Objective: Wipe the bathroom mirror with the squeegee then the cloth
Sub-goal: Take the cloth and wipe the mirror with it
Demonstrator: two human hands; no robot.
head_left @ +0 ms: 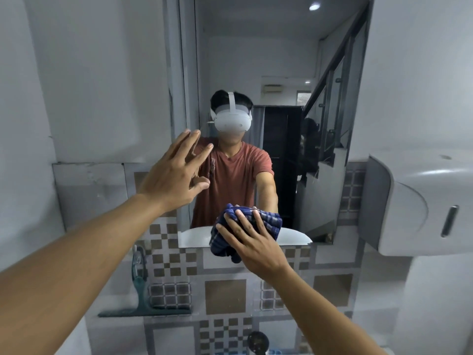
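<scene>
Your right hand [252,242] presses a bunched blue-and-white checked cloth [245,230] flat against the tall frameless wall mirror [281,73], fingers spread over the fabric, right at the glass's bottom edge. Your left hand [174,175] is up and to the left of it, fingers splayed wide and holding nothing, its fingertips at or just off the mirror's left edge; whether they touch the glass, you cannot tell.

The dark green squeegee with its long flat blade [139,298] rests below your left forearm against the brown-and-white checked tiled wall [225,293], out of both hands. Judging by that, the squeegee pass looks finished and you are in the cloth stage, working the lowest strip. How much glass above is left to wipe the view does not show.

Room is tight on the right: a grey wall-mounted paper dispenser [414,206] juts out well to the right of your right hand, beyond the mirror's right edge. Above both hands the glass is open.
</scene>
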